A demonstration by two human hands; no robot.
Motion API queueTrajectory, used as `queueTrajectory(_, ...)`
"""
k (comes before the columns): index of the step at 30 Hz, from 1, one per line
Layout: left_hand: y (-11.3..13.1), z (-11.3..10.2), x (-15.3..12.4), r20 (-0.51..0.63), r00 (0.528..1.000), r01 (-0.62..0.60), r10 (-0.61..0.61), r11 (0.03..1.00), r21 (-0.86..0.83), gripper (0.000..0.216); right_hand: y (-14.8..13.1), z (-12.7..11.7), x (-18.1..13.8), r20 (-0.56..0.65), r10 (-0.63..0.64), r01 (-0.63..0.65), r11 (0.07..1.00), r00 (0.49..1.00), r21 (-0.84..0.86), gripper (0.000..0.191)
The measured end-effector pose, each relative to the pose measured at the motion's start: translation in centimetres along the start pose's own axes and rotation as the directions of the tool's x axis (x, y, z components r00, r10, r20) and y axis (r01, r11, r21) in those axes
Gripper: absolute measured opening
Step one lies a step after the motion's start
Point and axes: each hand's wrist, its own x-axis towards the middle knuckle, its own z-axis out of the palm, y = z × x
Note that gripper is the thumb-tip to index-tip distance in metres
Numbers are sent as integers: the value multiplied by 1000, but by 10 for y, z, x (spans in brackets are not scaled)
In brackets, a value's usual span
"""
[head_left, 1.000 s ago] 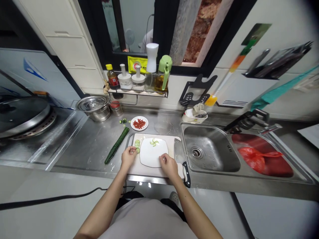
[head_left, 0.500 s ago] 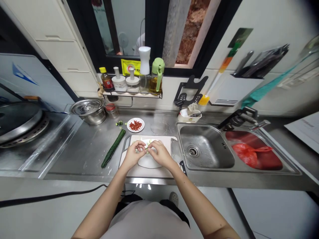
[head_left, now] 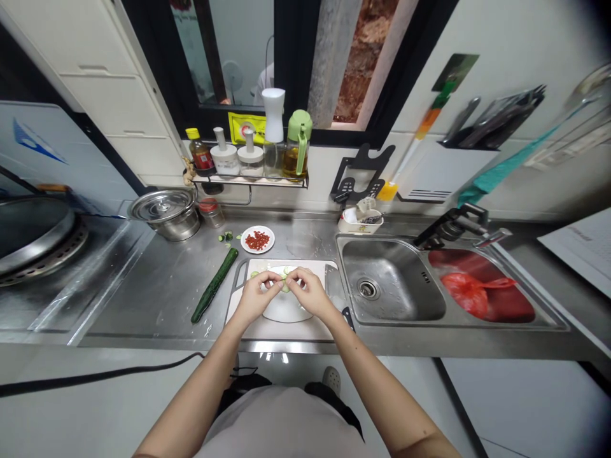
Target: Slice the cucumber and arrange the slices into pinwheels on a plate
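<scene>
Over a white plate (head_left: 286,313) on the cutting board (head_left: 258,332), my left hand (head_left: 258,294) and my right hand (head_left: 309,294) meet fingertip to fingertip. Both pinch a thin, pale green cucumber slice (head_left: 285,286) between them. More pale green pieces lie on the plate behind my fingers, partly hidden. To the left of the board rests a whole dark green cucumber (head_left: 214,285). A knife handle (head_left: 348,317) sticks out at the board's right edge; its blade is mostly hidden by my right arm.
Behind the board stands a small dish (head_left: 258,240) of chopped red pieces, with cucumber ends (head_left: 226,236) beside it. A lidded steel pot (head_left: 167,213) is at the back left. The sink (head_left: 396,286) lies right, with a red bag (head_left: 465,294) in its second basin.
My hands stay over the plate with small finger movements, and the slice between them shows more clearly. The whole view has shifted a little.
</scene>
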Motion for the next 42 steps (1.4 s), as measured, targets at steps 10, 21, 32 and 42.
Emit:
queueTrajectory(10,15,-4,-1,0,983,-180,186,951,252,19,-4,-4,10,78,106,-125,946,991,299,12)
queueTrajectory(21,5,1,-4,-7,932,-318,362,827,464,18,-9,-4,13,295,410,-505,680,863,531,12)
queueTrajectory(32,-14,26,-5,-28,999,22,-23,999,-44,27,23,-4,7,219,324,-386,845,920,371,12)
queueTrajectory(42,-50,81,14,220,871,490,-439,757,-432,19,86,-18,-16,203,119,-91,986,972,-141,15)
